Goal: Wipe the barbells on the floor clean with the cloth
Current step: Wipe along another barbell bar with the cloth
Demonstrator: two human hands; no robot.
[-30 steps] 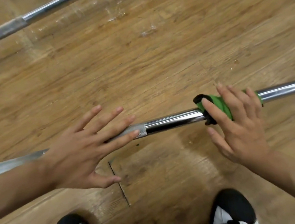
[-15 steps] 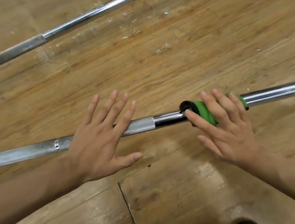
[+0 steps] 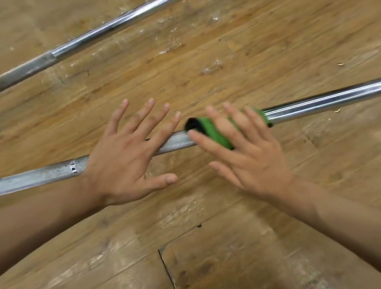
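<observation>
On the wooden floor (image 3: 245, 51) the near bar (image 3: 325, 101) lay left to right, its right end slightly higher in view. The far bar (image 3: 118, 24) slanted from lower left to upper right. The left hand (image 3: 123, 163) rested flat on the near bar, fingers spread. The right hand (image 3: 247, 156) pressed straight fingers on the green cloth (image 3: 215, 133) wrapped over that bar, just beside the left fingertips.

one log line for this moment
step: wiping near barbell | right hand: flat, pressing green cloth onto it | left hand: flat on its knurled part | far barbell: no hand on it
</observation>
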